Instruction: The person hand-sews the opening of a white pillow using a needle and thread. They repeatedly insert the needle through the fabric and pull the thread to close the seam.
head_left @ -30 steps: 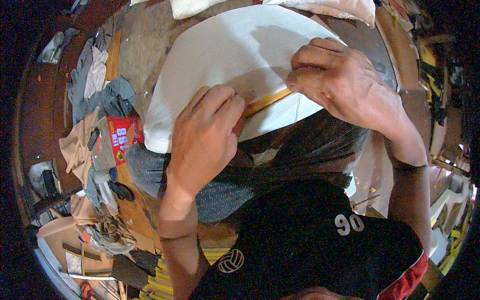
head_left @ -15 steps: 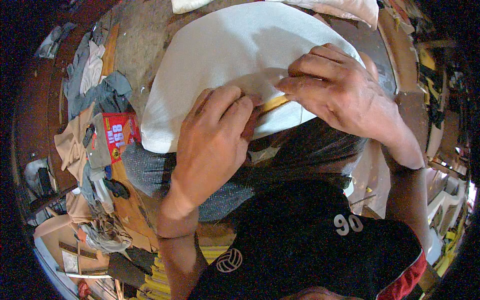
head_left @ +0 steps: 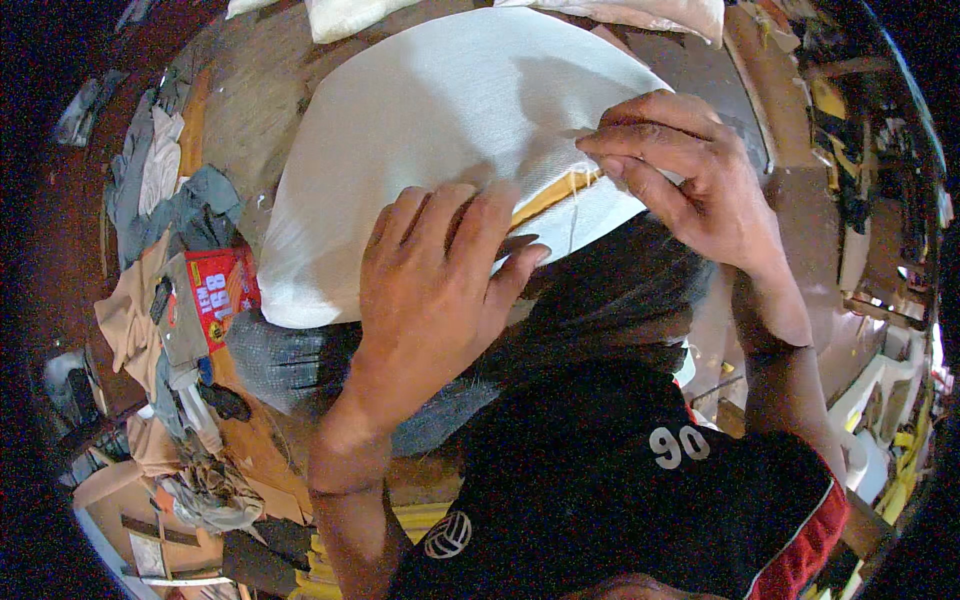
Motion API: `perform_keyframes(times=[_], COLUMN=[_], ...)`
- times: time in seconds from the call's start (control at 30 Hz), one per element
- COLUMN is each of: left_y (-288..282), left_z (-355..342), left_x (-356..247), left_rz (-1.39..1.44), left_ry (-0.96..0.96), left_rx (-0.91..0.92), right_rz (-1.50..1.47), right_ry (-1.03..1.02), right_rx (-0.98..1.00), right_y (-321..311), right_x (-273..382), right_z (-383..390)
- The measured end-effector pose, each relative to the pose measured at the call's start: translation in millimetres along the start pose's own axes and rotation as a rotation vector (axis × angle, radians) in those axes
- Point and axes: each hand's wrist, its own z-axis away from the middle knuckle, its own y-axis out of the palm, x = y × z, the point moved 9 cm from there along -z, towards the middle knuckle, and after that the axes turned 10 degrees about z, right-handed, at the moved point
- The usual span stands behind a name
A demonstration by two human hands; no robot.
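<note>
A white fabric-covered cushion (head_left: 400,120) lies across my lap. Along its near edge the cover gapes, and yellow foam (head_left: 545,205) shows in the slit. A few white threads (head_left: 574,190) cross the right end of this gap, with one strand hanging down. My right hand (head_left: 700,175) is pinched at the fabric just beyond that end; whatever is between its fingertips is too small to make out. At the left end of the gap, my left hand (head_left: 430,265) rests its spread fingers on the cover, thumb held apart below the opening.
More white cushions (head_left: 360,15) lie at the far edge. On the left are grey and tan cloths (head_left: 205,210) and a red printed box (head_left: 222,290). Yellow strips (head_left: 330,550) are near my left elbow, and scraps lie along the right side.
My left hand has loosened, its thumb moving away from the fingers. My right hand has lifted off the gap, exposing the threads and more foam. The view has shifted slightly.
</note>
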Motion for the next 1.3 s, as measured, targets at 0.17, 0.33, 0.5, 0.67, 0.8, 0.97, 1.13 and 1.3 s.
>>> perform_keyframes(times=[0.17,0.33,0.5,0.67,0.8,0.97,1.13,1.3], left_y=[14.1,9.3,15.0,16.0,18.7,19.1,26.6,25.8], left_z=[-4.6,-10.2,-14.0,-10.7,-6.1,-6.2,-11.3,-8.4], left_x=[3.9,0.1,7.9,10.2,7.2,9.2,5.6,11.8], left_rz=[-0.003,0.086,0.112,0.106,0.127,0.23,0.142,0.186], left_ry=[-0.061,0.034,-0.043,0.013,0.08,-0.041,-0.019,-0.034], left_rx=[-0.007,-0.122,-0.137,-0.23,-0.203,-0.083,-0.083,-0.081], right_rz=[-0.091,-0.108,-0.111,0.103,0.218,0.003,-0.074,-0.842], right_ry=[0.011,0.002,-0.053,-0.096,-0.085,0.04,0.306,0.69], right_rx=[-0.006,0.014,-0.008,-0.125,-0.123,-0.171,-0.215,-0.065], right_y=[3.1,5.7,3.1,7.7,16.3,7.2,42.6,77.5], right_x=[-4.5,-3.0,3.0,15.5,22.6,26.1,30.0,39.1], right_z=[9.4,7.0,0.8,2.6,14.0,35.8,55.6,71.7])
